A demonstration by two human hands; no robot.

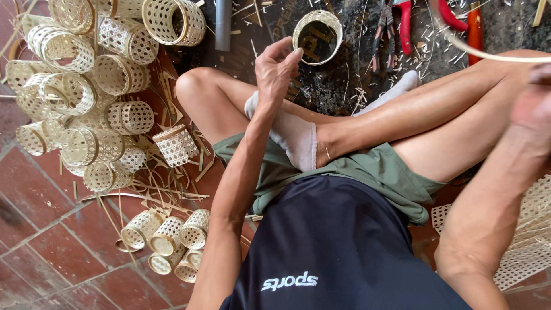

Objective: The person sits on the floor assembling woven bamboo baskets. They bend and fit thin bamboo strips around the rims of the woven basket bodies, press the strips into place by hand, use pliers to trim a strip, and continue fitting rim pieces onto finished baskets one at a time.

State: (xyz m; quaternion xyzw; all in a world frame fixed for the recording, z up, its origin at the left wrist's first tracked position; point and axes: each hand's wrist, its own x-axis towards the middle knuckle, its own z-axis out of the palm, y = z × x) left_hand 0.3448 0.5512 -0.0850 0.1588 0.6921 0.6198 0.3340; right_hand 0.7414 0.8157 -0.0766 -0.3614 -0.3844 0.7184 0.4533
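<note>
Two bare hands show in the head view, above crossed legs in green shorts [379, 172] and white socks [295, 138]. The left hand [278, 66] is raised over the knee, its fingers [285, 47] loosely curled and parted, clamped on nothing – it hovers just beside a small round bamboo ring [317, 35] that lies on the dark work mat [344, 80], near but not touching it. The right hand [534, 100] sits at the frame's right edge, blurred; a thin pale cane strip [488, 54] curves across the top right toward it, and whether the fingers are closed on that strip cannot be told.

Red-handled pliers [402, 23] and a second red-handled tool [468, 23] lie on the mat beyond the ring, among scattered cane offcuts. A grey tube [223, 23] lies at the top, left of the ring.

On the red tile floor [51, 241] to the left stands a pile of woven bamboo baskets [86, 97] – open-weave cylinders, some on their sides, touching one another. One basket [177, 144] stands alone just beside the left knee. A smaller cluster of little baskets [172, 241] lies lower down, near the left elbow. Sheets of woven cane mesh [531, 247] rest at the right edge, under the right forearm
</note>
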